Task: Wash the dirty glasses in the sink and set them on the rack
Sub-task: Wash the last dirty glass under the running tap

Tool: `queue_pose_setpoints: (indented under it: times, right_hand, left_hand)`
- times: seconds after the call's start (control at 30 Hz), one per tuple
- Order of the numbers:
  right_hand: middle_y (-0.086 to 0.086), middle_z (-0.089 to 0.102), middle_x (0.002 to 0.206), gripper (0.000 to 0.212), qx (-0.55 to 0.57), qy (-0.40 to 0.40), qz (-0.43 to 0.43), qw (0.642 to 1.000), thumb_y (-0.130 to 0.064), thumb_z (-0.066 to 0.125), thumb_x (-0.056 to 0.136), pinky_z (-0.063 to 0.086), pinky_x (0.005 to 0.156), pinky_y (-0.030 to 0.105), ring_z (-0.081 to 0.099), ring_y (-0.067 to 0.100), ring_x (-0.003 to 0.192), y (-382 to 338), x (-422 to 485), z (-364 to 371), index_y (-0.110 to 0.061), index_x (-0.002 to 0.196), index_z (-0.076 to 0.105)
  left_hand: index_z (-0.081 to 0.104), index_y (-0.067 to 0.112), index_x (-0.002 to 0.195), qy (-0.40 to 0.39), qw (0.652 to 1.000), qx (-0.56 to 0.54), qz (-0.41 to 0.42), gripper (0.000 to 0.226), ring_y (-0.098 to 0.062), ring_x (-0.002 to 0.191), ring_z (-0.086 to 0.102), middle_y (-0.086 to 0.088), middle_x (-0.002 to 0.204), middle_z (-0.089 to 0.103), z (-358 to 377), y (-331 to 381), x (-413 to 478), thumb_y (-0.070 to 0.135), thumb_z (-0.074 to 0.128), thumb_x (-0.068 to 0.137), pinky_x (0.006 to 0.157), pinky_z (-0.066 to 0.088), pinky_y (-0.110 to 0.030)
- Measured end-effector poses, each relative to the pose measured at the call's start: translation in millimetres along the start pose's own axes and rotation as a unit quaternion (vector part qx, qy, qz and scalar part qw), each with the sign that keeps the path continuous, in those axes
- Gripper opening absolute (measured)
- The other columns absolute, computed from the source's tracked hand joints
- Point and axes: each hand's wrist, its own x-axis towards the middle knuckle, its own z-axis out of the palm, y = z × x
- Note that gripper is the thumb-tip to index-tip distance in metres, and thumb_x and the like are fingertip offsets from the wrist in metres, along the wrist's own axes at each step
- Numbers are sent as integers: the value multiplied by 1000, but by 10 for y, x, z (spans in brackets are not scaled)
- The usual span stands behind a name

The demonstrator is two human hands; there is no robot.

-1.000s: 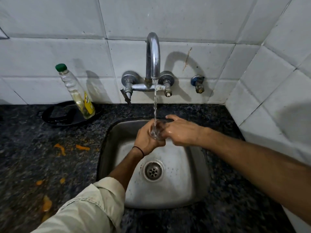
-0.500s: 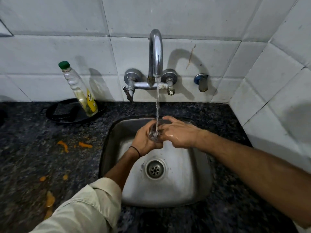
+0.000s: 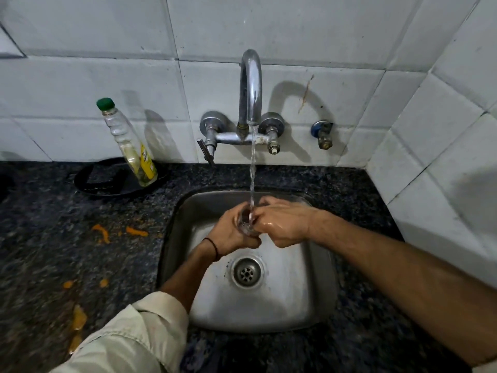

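Observation:
A small clear glass [image 3: 246, 220] is held over the steel sink [image 3: 317, 267], right under the stream from the chrome tap [image 3: 250, 84]. My left hand [image 3: 228, 232] grips the glass from the left, fingers wrapped round it. My right hand [image 3: 282, 223] is wet and closes on the glass from the right, fingers curled at its rim. Most of the glass is hidden between the two hands. No rack is in view.
A clear bottle with a green cap [image 3: 127, 144] stands on a black tray [image 3: 91, 181] at the back left of the dark granite counter [image 3: 67, 238]. Orange scraps [image 3: 103, 232] lie on the counter. White tiled walls close the back and right.
Both hands stay on the glass under the running water. The right hand has shifted slightly on the glass, and the camera has tilted a little.

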Motion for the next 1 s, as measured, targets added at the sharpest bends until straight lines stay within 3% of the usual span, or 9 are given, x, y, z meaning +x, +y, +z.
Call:
queue_pose_setpoints:
  times: [0.13,0.27,0.37,0.47,0.57,0.67,0.8,0.9,1.0]
  right_hand:
    - [-7,53,77,15,196,-61,129,970,-24,59,81,37,95,38,49,16,81,-188,142,-39,-25,71,48]
    - [-5,66,93,28,643,23,224,732,-51,53,94,48,91,34,60,10,90,-401,205,-26,-27,86,63]
    - [1,71,86,54,450,183,364,795,-62,40,98,51,81,33,67,21,85,-629,396,91,-20,74,64]
    - [12,66,77,58,287,222,343,867,-57,37,101,47,70,35,64,31,76,-504,392,54,-15,64,53]
    - [5,60,61,59,280,143,222,923,-54,40,102,47,64,33,61,22,60,-261,241,-64,-15,63,60]
    - [4,63,55,59,258,92,155,949,-56,36,102,55,54,30,62,14,46,-317,192,-198,-15,73,68]
    - [-1,53,64,59,275,169,281,904,-56,33,103,41,69,30,53,16,62,-416,277,-192,-17,66,56]
    - [8,63,83,52,296,229,396,839,-48,32,105,45,84,39,59,27,81,-542,371,-160,-14,82,64]
    - [11,64,88,43,243,213,393,861,-38,37,104,40,73,35,60,30,83,-472,342,-195,-11,92,68]
  left_hand:
    - [63,19,107,51,998,0,32,47,-1,87,66,6,97,70,192,-8,-19,1,83,68,72,50,-11]
    - [57,36,98,246,967,37,-48,31,-11,84,62,10,92,65,514,-104,-136,40,60,67,74,56,-35]
    - [51,45,104,291,952,37,-85,36,4,88,47,24,96,51,646,-138,-159,55,30,76,84,37,-17]
    - [54,26,98,249,968,-15,-36,6,-2,77,54,10,83,59,615,4,-203,20,52,97,70,44,-11]
    - [63,14,102,93,981,-150,-82,24,-20,90,69,-5,91,71,322,88,-191,8,74,82,77,56,-21]
    - [59,-8,112,-106,960,-253,-62,34,-30,103,66,-19,104,68,78,66,-235,7,67,83,93,54,-36]
    - [61,11,106,76,989,-100,-80,19,-14,91,66,1,99,66,202,157,-116,-3,59,93,72,56,-17]
    - [61,11,112,236,966,68,-80,16,-19,92,68,-5,101,70,427,218,17,15,59,96,79,59,-36]
    - [60,10,116,108,979,148,-91,22,-17,101,65,-6,107,68,411,222,-22,10,60,94,87,53,-25]
